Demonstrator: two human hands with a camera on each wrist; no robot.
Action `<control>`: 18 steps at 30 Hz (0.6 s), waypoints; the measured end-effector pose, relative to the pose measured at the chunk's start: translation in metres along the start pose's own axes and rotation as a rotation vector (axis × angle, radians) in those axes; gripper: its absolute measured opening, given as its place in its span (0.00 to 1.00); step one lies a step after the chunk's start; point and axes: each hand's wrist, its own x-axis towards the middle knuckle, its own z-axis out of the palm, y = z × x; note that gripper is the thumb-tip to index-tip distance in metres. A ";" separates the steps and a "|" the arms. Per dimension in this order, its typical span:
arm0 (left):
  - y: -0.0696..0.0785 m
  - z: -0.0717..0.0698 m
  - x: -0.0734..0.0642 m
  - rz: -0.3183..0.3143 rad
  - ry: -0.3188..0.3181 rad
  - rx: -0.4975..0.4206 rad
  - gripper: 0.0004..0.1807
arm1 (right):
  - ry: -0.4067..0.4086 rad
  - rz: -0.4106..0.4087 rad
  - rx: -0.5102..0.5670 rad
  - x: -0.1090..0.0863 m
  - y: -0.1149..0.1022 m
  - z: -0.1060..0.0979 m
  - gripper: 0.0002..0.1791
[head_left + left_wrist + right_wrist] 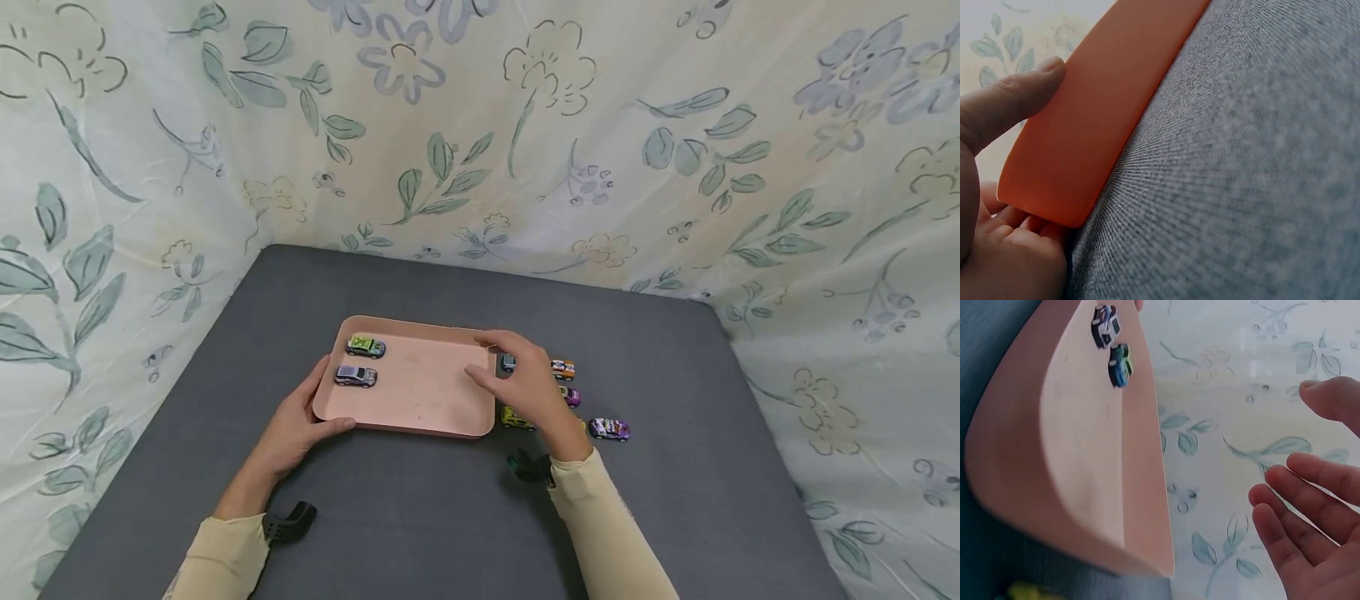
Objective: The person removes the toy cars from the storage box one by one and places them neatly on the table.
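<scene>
A shallow pink tray (431, 392) lies on the dark grey table. At its left end stand two toy cars, a green one (366, 347) and a silver one (356, 377). My left hand (295, 425) holds the tray's near left corner. In the left wrist view, the thumb (1047, 78) presses the tray's orange-looking wall (1091, 119) while the other fingers are bent about the corner. Over the tray's right end hovers my right hand (528, 379), thumb and fingers spread apart. Nothing is in it in the right wrist view, where it shows beside the tray (1085, 462).
Several toy cars lie right of the tray, partly behind my right hand: a yellow-green car (516, 418), an orange-and-white car (562, 369), a purple car (572, 396) and a purple-and-white car (609, 429). Floral cloth (465, 125) hangs behind the table and at its sides.
</scene>
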 end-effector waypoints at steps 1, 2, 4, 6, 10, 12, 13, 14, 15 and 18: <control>0.000 0.000 0.000 0.003 -0.001 -0.004 0.65 | -0.006 -0.001 0.011 0.003 -0.002 0.002 0.27; 0.000 -0.001 0.001 0.007 -0.002 -0.007 0.65 | -0.011 -0.001 0.021 0.005 -0.004 0.005 0.27; 0.001 -0.001 0.001 0.013 -0.006 -0.011 0.64 | -0.022 0.005 0.035 0.010 -0.009 0.010 0.26; 0.001 -0.001 0.001 0.013 -0.006 -0.008 0.65 | -0.033 0.016 0.045 0.013 -0.012 0.016 0.26; 0.002 -0.002 0.001 0.007 -0.005 -0.004 0.65 | -0.059 0.025 0.055 0.021 -0.019 0.028 0.27; 0.002 -0.002 0.000 0.009 -0.005 -0.017 0.65 | -0.068 0.013 0.061 0.025 -0.021 0.035 0.26; 0.003 -0.002 0.000 0.012 -0.005 -0.022 0.65 | -0.070 0.000 0.067 0.026 -0.021 0.039 0.26; 0.003 -0.002 0.000 0.013 -0.005 -0.025 0.65 | -0.071 -0.017 0.073 0.028 -0.022 0.043 0.25; 0.004 -0.002 0.000 0.016 -0.004 -0.028 0.64 | -0.074 -0.027 0.084 0.030 -0.023 0.047 0.24; 0.006 -0.002 0.000 0.020 -0.003 -0.017 0.64 | -0.082 -0.046 0.106 0.034 -0.023 0.058 0.23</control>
